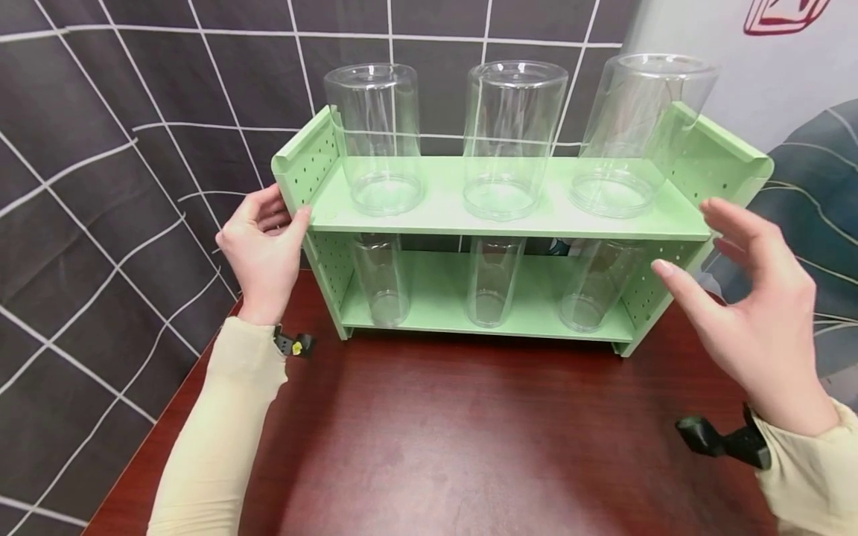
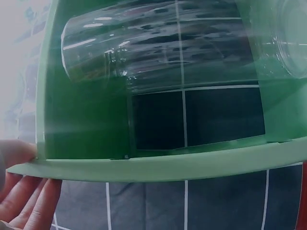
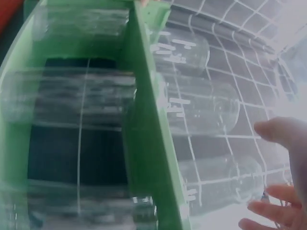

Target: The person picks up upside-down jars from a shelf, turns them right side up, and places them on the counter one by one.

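A light green two-tier shelf with perforated side panels stands on the table. My left hand pinches its left side panel, with the thumb on the inner side and the fingers on the outer side. On the upper tier stand three clear cylindrical containers, left, middle and right. Three more clear cylinders, left, middle and right, stand on the lower tier. Beside the right side panel, my right hand holds nothing, its thumb and fingers spread apart.
The dark red wooden table extends in front of the shelf. A dark cloth with a white grid hangs behind it and to the left. At the right are a white surface and a blue-grey patterned cloth.
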A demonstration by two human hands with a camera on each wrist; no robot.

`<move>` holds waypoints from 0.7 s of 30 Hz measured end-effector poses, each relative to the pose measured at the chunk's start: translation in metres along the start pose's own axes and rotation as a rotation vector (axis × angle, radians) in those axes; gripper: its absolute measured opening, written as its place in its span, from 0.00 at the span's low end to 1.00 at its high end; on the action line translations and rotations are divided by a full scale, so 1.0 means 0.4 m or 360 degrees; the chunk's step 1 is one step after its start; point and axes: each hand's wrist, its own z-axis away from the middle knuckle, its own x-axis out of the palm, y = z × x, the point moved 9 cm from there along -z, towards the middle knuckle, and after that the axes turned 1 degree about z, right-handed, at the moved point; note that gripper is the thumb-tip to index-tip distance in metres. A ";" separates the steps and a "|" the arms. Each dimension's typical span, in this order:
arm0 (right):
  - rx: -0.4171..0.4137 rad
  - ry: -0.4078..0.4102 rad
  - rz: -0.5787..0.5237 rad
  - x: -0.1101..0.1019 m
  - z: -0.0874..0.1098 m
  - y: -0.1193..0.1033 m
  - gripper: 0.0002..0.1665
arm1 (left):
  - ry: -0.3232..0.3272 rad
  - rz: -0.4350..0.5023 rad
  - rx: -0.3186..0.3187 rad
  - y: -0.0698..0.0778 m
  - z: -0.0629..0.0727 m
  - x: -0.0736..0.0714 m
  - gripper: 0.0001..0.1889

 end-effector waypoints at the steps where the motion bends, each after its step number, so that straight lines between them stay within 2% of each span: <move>1: 0.0047 -0.0011 -0.0029 0.007 -0.010 0.003 0.42 | -0.0002 -0.0015 0.0009 0.001 -0.001 0.000 0.17; 4: 0.0208 -0.0063 -0.0092 0.033 -0.037 0.018 0.48 | -0.0016 -0.0050 0.0028 0.003 0.000 0.000 0.17; 11: 0.0534 -0.0300 -0.0038 0.099 -0.080 0.060 0.58 | -0.0039 -0.0109 0.0072 0.014 0.003 0.002 0.17; 16: 0.0676 -0.0327 -0.0040 0.127 -0.125 0.078 0.64 | -0.0043 -0.0124 0.0083 0.017 0.003 0.005 0.17; 21: 0.0732 -0.0310 -0.0086 0.148 -0.172 0.086 0.68 | -0.0041 -0.0140 0.0097 0.020 0.004 0.002 0.17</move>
